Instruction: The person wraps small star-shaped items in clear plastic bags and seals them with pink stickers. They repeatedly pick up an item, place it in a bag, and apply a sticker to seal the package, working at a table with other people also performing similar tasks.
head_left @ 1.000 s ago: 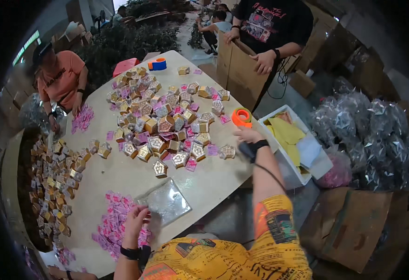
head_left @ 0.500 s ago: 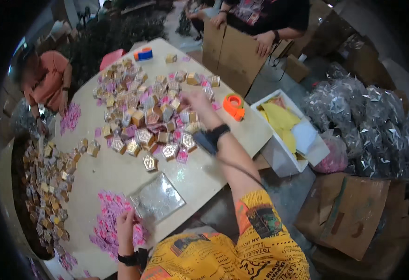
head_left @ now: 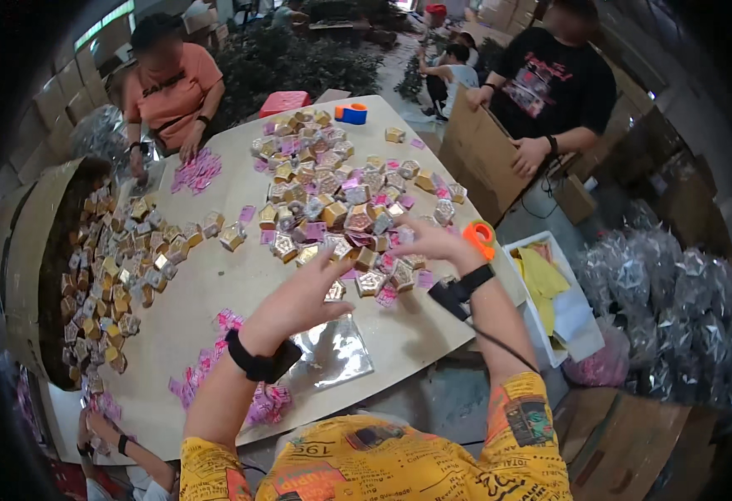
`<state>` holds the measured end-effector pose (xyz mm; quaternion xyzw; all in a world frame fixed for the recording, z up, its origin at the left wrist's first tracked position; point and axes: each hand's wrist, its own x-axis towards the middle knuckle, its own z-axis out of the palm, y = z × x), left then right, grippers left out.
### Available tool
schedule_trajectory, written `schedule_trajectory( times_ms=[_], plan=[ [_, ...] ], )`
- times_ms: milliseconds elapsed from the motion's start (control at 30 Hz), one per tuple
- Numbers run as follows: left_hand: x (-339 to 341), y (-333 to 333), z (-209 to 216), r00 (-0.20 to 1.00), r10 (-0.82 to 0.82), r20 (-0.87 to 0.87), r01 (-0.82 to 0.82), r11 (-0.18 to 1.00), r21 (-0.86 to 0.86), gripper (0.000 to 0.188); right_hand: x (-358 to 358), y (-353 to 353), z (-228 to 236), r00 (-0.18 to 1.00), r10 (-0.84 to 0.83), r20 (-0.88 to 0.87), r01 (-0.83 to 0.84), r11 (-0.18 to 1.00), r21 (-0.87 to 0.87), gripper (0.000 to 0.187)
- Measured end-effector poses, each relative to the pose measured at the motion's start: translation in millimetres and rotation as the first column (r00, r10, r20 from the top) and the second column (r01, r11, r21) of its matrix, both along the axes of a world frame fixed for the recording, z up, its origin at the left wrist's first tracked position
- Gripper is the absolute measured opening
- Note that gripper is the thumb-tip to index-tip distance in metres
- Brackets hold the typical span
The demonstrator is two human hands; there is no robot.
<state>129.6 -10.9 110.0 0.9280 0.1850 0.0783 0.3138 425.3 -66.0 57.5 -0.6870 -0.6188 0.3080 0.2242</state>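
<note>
A heap of small pentagonal boxes, gold and silvery with embossed tops, covers the middle of the table, with pink packets mixed in. My left hand hovers at the heap's near left edge, palm down, fingers spread and nothing in them. Over its near right part my right hand reaches in with fingers apart; its fingertips are close to the boxes, and I cannot tell if they touch. Below my left hand lies a flat stack of clear plastic bags, partly hidden. Beside it sits a pile of pink packets, partly behind my left forearm.
More boxes spill from a large carton on the left. An orange tape dispenser and a blue one rest on the table. A white foam box stands right, near filled clear bags. Co-workers are around the table.
My left hand has left the pink packets and moved up to the heap's near edge. My right hand has shifted toward the heap's near right side. The head view has tilted up.
</note>
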Motion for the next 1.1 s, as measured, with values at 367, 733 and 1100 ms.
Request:
schedule_trajectory(
  times_ms=[367,733,1100],
  plan=[
    [80.6,38.2,-40.6,0.943,0.179,0.28,-0.089,0.948,-0.307,0.075,24.4,27.6,73.3,0.902,-0.418,-0.107,0.373,0.881,-0.291,0.09],
    [186.9,-4.5,-15.7,0.953,-0.043,0.299,0.127,0.955,-0.269,0.089,111.9,-38.6,52.3,0.846,-0.53,0.057,0.526,0.815,-0.243,0.073],
    [268.1,-33.0,39.9,0.846,-0.017,0.533,0.145,0.969,-0.199,0.094,206.2,-120.8,177.2,0.49,-0.869,-0.071,0.872,0.49,0.021,0.098]
  ],
)
